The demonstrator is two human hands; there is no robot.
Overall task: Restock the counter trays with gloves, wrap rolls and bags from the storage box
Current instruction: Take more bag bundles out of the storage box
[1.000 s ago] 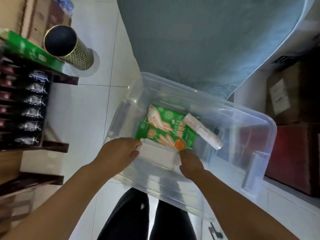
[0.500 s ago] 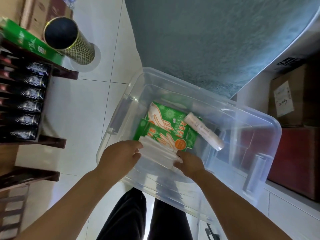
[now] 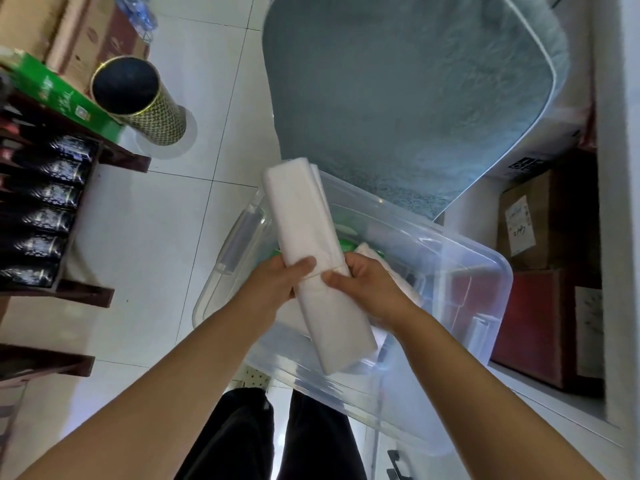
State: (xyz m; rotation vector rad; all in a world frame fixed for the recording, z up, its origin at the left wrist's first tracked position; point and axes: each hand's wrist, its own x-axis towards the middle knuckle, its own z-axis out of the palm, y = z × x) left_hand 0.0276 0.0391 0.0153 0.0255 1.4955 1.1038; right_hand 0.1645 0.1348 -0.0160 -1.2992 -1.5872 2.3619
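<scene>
A long white pack of folded bags (image 3: 304,237) is held up above the clear plastic storage box (image 3: 450,268). My left hand (image 3: 277,282) and my right hand (image 3: 367,285) both grip it around its middle, one from each side. The pack runs from the box's far left rim down over its near wall. Behind the pack, slivers of a green glove pack (image 3: 346,244) and part of a white wrap roll (image 3: 394,271) show inside the box; the rest of the contents are hidden.
The box sits on a white tiled floor (image 3: 156,237). A dark shelf (image 3: 45,216) of black packs stands at the left, with a gold-patterned tube (image 3: 145,102) beside it. A grey-blue counter surface (image 3: 408,91) lies beyond the box. Cardboard boxes (image 3: 540,220) are stacked at the right.
Both hands took hold of the white bag pack lying in the box and lifted it out and up. It now covers most of the green glove packs.
</scene>
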